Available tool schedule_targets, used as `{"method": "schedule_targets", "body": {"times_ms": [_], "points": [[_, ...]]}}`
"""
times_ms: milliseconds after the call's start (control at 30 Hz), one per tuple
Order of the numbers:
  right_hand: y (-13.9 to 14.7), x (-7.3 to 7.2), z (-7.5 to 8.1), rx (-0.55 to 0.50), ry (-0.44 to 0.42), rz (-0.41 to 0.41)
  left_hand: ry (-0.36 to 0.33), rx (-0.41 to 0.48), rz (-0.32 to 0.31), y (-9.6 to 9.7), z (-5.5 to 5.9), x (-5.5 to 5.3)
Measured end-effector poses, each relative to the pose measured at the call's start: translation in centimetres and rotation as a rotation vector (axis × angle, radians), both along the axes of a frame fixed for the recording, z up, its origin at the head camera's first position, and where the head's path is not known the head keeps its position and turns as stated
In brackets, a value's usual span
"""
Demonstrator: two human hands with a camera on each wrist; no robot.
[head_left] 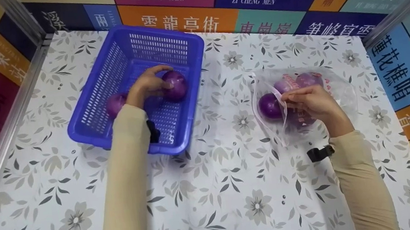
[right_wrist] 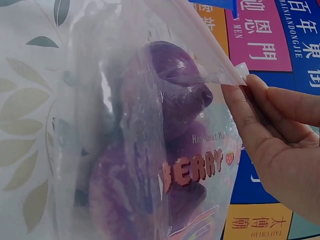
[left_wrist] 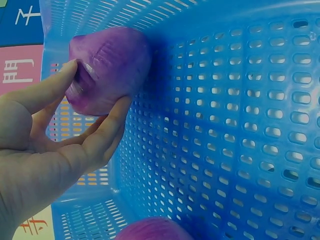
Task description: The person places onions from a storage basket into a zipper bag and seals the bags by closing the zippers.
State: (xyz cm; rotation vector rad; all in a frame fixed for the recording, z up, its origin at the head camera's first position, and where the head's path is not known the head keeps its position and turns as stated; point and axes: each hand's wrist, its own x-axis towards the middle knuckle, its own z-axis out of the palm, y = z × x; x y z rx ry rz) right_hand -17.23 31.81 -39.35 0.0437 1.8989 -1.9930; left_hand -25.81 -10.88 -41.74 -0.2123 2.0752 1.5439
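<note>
head view: a person's left hand [head_left: 149,84] grips a purple onion [head_left: 177,85] inside a blue basket [head_left: 172,148], thumb and fingers curled round it, close to the basket's right-hand wall. a second onion [head_left: 115,105] lies within, toward the basket's opposite wall and partly behind the wrist. to the right of the basket, a broad strip of flowered tabletop [head_left: 221,128] runs to a transparent bag [head_left: 342,94], its mouth edge facing the basket; the right hand [head_left: 311,101] pinches that edge above several bagged onions [head_left: 270,105]. more tabletop stretches in front of the basket, while lettered wall panels [head_left: 188,19] stand just beyond its far rim.

left wrist view: the gripped onion sits between thumb and fingertips, near the basket's perforated side; whether it touches the bottom cannot be told. the second onion shows at the lower border.

right wrist view: thumb and forefinger pinch the bag's pale pink lip, the film slanting from the fingers over the bagged onions, printed with "berry".
</note>
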Motion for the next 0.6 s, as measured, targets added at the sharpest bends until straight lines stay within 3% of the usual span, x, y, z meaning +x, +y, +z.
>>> {"method": "schedule_targets", "body": {"times_ms": [600], "points": [[-0.05, 0.15, 0.2, -0.03, -0.014, -0.01, 0.012, 0.023, -0.053, 0.18, -0.02, 0.03]]}}
